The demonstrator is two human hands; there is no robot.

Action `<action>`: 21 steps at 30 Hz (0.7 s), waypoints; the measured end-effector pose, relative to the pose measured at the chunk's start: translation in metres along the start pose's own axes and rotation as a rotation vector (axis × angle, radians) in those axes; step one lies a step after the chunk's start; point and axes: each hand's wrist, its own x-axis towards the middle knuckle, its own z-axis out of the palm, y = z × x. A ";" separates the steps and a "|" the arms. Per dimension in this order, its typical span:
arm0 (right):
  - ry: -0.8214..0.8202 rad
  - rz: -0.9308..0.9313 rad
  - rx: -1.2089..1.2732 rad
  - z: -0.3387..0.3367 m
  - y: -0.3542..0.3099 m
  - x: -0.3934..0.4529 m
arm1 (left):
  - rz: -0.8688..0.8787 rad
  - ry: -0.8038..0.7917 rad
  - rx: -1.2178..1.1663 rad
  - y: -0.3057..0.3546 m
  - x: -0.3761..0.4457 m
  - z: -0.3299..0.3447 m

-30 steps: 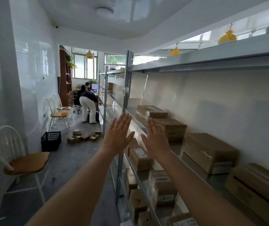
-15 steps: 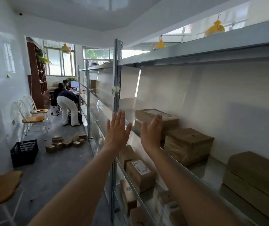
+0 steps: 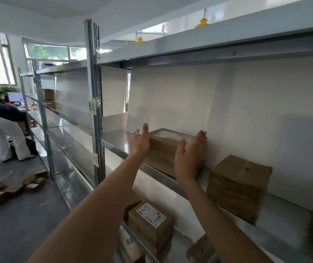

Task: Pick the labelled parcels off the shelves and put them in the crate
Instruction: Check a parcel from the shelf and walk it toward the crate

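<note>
bare forearms reach up to a metal shelf (image 3: 163,179). the left hand (image 3: 140,142) and right hand (image 3: 189,155) are both spread flat with straight fingers, one at each end of a labelled cardboard parcel (image 3: 166,151); contact is unclear. its white top label is too blurred to read. the parcel's long axis runs along the shelf. a plain box (image 3: 238,187) sits near its right.
</note>
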 end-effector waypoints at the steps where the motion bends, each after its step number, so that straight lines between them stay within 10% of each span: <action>1: 0.021 0.025 0.033 0.005 0.002 0.001 | -0.023 -0.036 -0.028 -0.002 0.011 0.003; 11: 0.213 0.593 0.336 0.019 -0.012 -0.001 | -0.105 -0.537 -0.210 -0.036 0.062 -0.014; 21: 0.169 0.367 0.459 0.023 -0.012 -0.050 | 0.207 -0.584 -0.512 -0.092 0.037 -0.036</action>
